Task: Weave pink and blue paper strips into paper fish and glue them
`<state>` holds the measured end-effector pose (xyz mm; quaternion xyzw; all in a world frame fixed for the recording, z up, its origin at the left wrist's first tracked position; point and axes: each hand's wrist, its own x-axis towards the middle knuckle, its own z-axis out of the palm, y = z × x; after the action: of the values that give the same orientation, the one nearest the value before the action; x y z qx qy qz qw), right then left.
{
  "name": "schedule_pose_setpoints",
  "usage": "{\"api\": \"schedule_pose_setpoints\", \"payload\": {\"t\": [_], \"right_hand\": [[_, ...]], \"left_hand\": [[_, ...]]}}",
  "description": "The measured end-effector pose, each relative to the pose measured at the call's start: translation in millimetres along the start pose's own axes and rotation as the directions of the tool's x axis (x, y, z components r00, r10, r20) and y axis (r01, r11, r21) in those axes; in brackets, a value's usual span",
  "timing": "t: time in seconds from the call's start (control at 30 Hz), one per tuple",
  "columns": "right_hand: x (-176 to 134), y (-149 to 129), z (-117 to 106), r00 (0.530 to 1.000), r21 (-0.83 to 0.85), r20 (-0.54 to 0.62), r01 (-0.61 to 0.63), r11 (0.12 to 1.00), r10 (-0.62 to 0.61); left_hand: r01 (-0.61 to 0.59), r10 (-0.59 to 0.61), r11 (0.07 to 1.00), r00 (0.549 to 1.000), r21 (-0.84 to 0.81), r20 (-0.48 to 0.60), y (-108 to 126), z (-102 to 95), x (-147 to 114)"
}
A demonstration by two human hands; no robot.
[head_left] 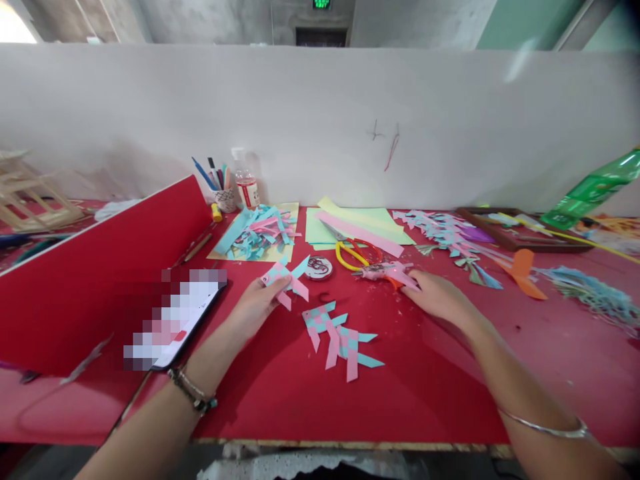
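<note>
Between the thumb and fingers of my left hand (255,303) is a small woven paper fish (274,273) in pink and light blue, with loose strip ends. My right hand (440,297) is closed at the handle of what looks like a pink glue gun (383,270), with a narrow tip pointing left and an orange part underneath; its fingers are partly hidden. Nearer me on the red table, two more woven fish (330,337) lie touching. Behind the hands are a round tin (319,267) with a dark coil and scissors (353,252) with yellow and red handles.
Cut paper strips (257,233) are heaped on a yellow sheet. Pale green sheets (385,227) lie beside them. A phone (185,327) and an upright red board (105,280) stand left. Strung paper fish (435,233), a brown tray (530,243) and a tilted green bottle (593,190) are right.
</note>
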<state>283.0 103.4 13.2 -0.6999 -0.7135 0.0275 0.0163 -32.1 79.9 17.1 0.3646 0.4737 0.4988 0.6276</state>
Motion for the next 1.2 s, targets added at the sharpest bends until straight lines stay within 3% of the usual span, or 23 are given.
{"api": "schedule_pose_setpoints", "payload": {"t": [0.1, 0.2, 0.3, 0.47, 0.67, 0.87, 1.03, 1.2], "right_hand": [[1.9, -2.2, -0.4, 0.996, 0.086, -0.06, -0.056, 0.995, 0.061], [1.2, -6.2, -4.9, 0.969, 0.221, -0.22, -0.062, 0.973, 0.111], [-4.5, -18.0, -9.9, 0.928, 0.364, -0.35, 0.006, 0.931, 0.131], [-22.3, -50.5, -9.2, 0.909, 0.512, -0.415, 0.21, 0.833, 0.027], [-30.8, -67.3, 0.4, 0.843, 0.431, -0.538, 0.3, 0.851, -0.025], [-29.8, -65.3, 1.6, 0.817, 0.412, -0.576, 0.291, 0.864, -0.001], [-31.0, -65.6, 6.6, 0.773, 0.329, -0.631, 0.34, 0.881, -0.063], [-33.4, -66.8, 6.7, 0.764, 0.302, -0.636, 0.373, 0.877, -0.106]], "left_hand": [[0.014, -0.014, 1.0, 1.0, 0.017, -0.001, 0.5, -0.2, 0.4], [0.041, -0.041, 0.999, 0.999, -0.006, 0.004, 2.5, 1.2, 0.1], [0.086, -0.085, 0.994, 0.996, -0.073, 0.026, 3.4, 2.0, 0.1], [0.111, -0.105, 0.982, 0.993, -0.151, 0.046, 1.6, 1.8, -1.0], [0.157, -0.153, 0.987, 0.985, -0.042, 0.084, 0.9, 4.6, -6.9], [0.136, -0.134, 0.991, 0.984, -0.009, 0.118, 0.0, 5.9, -7.6], [0.176, -0.169, 0.984, 0.97, -0.025, 0.174, -1.1, 5.1, -7.8], [0.182, -0.186, 0.983, 0.943, 0.041, 0.275, 0.6, 4.6, -11.3]]}}
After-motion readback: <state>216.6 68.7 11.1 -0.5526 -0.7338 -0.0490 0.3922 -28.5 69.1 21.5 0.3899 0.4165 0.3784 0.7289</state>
